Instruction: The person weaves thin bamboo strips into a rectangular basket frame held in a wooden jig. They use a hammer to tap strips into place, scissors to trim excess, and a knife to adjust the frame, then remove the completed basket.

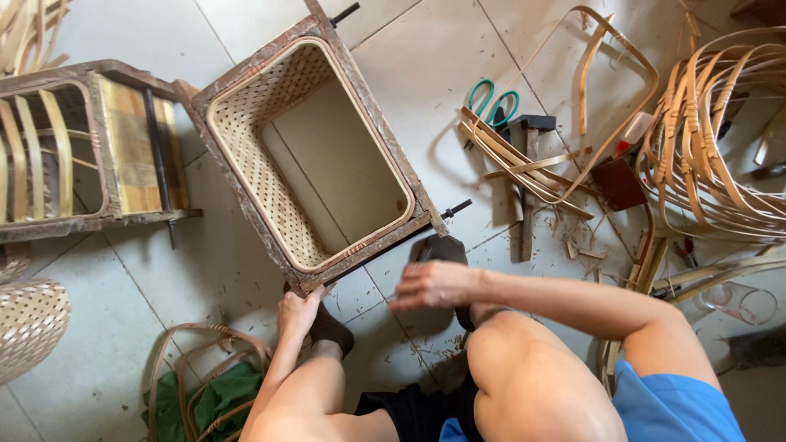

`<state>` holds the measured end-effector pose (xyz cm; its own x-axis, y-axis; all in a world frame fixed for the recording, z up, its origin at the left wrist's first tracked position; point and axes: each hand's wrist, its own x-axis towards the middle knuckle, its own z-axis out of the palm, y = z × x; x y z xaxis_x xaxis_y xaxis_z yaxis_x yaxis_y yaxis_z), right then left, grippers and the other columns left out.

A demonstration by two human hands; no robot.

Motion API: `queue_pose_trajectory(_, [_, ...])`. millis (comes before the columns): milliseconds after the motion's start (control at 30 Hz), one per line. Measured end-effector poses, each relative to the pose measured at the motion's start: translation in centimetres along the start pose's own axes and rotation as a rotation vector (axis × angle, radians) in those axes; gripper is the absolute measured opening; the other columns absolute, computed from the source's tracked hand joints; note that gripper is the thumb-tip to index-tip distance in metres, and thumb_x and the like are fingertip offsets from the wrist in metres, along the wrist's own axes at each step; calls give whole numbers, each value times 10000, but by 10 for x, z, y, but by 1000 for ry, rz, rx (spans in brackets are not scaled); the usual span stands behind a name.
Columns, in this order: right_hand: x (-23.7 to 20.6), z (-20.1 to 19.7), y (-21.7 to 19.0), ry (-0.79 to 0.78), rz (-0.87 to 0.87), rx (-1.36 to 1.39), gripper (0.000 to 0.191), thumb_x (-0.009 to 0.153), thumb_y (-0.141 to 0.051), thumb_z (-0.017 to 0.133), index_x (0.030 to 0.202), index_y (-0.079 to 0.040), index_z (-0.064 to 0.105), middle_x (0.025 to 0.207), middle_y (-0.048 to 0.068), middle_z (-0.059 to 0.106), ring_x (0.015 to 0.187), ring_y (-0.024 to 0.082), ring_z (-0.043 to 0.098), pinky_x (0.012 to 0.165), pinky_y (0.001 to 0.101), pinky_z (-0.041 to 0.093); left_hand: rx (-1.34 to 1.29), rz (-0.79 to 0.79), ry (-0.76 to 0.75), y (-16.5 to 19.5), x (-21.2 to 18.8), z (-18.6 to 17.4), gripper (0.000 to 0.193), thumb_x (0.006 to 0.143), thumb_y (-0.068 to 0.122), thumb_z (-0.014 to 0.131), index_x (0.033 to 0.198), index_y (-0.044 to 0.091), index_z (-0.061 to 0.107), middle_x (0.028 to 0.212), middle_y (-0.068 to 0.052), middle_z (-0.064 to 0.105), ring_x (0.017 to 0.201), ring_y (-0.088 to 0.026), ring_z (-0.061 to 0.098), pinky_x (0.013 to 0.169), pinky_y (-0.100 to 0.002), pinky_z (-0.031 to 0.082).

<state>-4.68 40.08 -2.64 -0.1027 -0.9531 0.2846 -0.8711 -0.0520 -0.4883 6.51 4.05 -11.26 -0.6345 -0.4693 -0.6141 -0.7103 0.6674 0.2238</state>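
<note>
A woven bamboo basket (246,123) sits inside a rectangular wooden frame (360,90) on the tiled floor, its opening facing up. My left hand (299,309) grips the frame's near corner. My right hand (431,285) is curled into a fist just below the frame's near right edge, beside a black bolt (456,209) sticking out of the frame. I cannot make out anything inside the fist. My knees and dark shoes (443,248) are right under the hands.
A second wooden frame with a basket (131,147) lies at the left, and a woven basket (29,323) below it. Green-handled scissors (493,98), a hammer (529,155), loose bamboo strips (524,168) and strip coils (720,139) lie at the right. A green cloth (209,401) lies at the lower left.
</note>
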Motion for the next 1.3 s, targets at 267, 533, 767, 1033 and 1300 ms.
queue_pose_trajectory(267, [-8,45,19,70,-105,-101,530,838,-154,607,1363,-86,578,1102,65,594,1033,274,612,977,371,535,4,1,-20,-3,13,7,605,796,581,686,1186,123,751,1166,-220,733,1139,-425,666,987,-516,514])
queue_pose_trajectory(533, [3,47,32,-4,-20,-223,573,819,-118,575,1389,-97,526,1162,78,623,1064,275,622,956,391,516,-34,-4,-15,-1,18,10,599,775,568,680,1152,110,764,1147,-214,749,1125,-415,685,980,-521,526])
queue_pose_trajectory(767, [1,39,32,93,-95,-297,489,865,-136,573,1349,-114,510,1050,82,589,1032,279,610,938,397,567,7,16,23,13,19,3,652,787,590,708,1164,59,747,1181,-241,724,1131,-430,672,984,-515,524])
queue_pose_trajectory(1033, [-9,9,25,56,283,26,514,859,-74,627,1367,-105,553,1103,97,629,1025,297,629,838,407,566,-7,-17,-22,41,7,-17,616,820,600,673,1081,52,778,1112,-213,769,1116,-411,695,977,-523,539])
queue_pose_trajectory(1300, [-28,-25,56,488,844,-151,659,787,-347,842,1298,-52,549,1127,222,676,974,433,672,815,516,554,-240,45,152,61,-6,-23,477,803,453,690,996,25,775,1014,-248,741,993,-424,706,884,-513,542])
